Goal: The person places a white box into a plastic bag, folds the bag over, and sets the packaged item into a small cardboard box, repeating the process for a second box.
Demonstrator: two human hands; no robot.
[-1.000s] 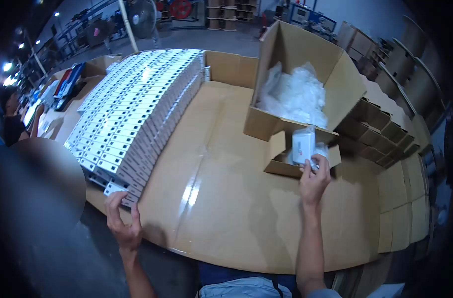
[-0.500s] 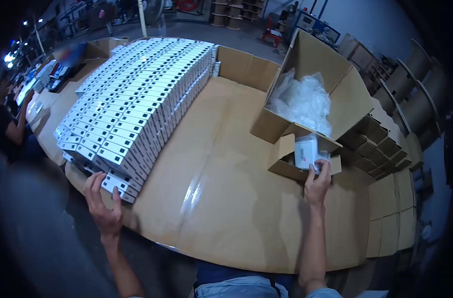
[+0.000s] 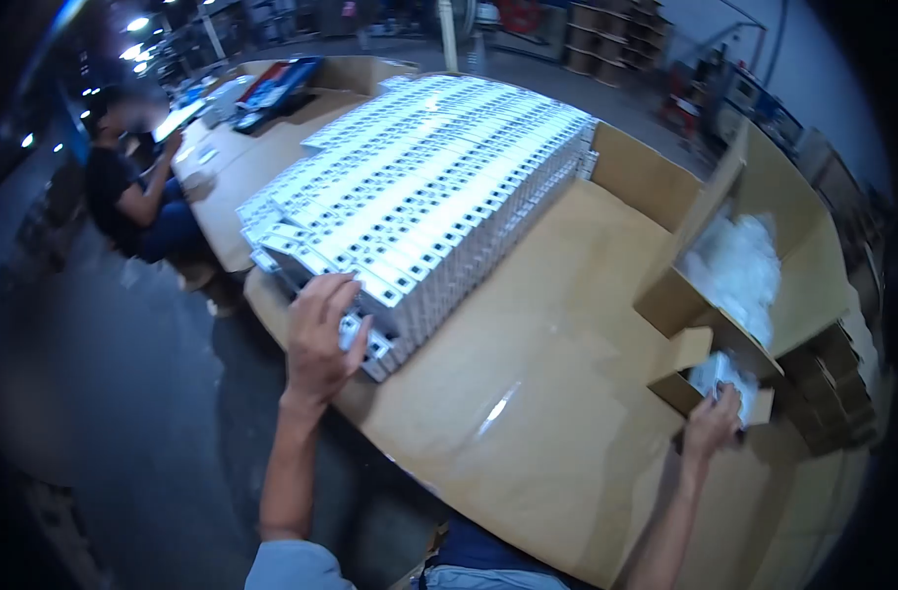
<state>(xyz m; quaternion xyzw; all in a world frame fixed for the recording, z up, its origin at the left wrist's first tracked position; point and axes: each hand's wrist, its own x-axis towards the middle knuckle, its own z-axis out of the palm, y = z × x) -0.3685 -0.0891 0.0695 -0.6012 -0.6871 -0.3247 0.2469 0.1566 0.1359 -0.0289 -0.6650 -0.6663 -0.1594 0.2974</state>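
Observation:
My left hand (image 3: 321,339) is at the near end of a large block of slim white boxes (image 3: 419,187), each marked with a dark square. Its thumb and fingers are apart around the white ends of a lower, nearer row (image 3: 375,344); touching or not is hard to judge. On the right, my right hand (image 3: 713,423) reaches into a small open carton (image 3: 677,388). Its fingers are closed on a white packet (image 3: 710,374) inside, blurred and partly hidden by the hand.
Behind the small carton stands a larger open carton (image 3: 665,295) with clear plastic bags (image 3: 734,270). Cardboard covers the table (image 3: 528,364). A person (image 3: 139,187) sits at the far left, near a dark blue tray (image 3: 282,93). Folded cartons (image 3: 823,383) are stacked at right.
My view has swung left, so everything sits further right. My left hand has moved closer over the front row of boxes. In the small carton, the white packet sits lower under my right hand.

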